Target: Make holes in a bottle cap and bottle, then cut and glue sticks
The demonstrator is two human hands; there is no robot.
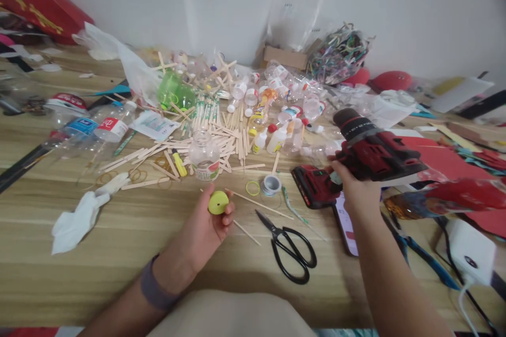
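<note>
Between the thumb and fingers of my left hand (209, 226) is a yellow-green bottle cap (218, 202) with a small dark hole near its middle. My right hand (353, 184) grips the handle of a red and black cordless drill (379, 150), its chuck pointing up and left and its battery low over the table. Just beyond the cap stands a clear plastic bottle (204, 160) without a lid. Black-handled scissors (290, 250) lie between my hands, near thin wooden sticks (263, 204). A small roll of wire or solder (271, 185) sits behind them.
Many craft sticks (237, 137) and plastic bottles (284, 89) crowd the middle and back. Glue bottles (276, 139) stand among them. At left lies a white glove (81, 221). A phone (347, 226), pliers (422, 253) and a white charger (466, 250) are at right.
</note>
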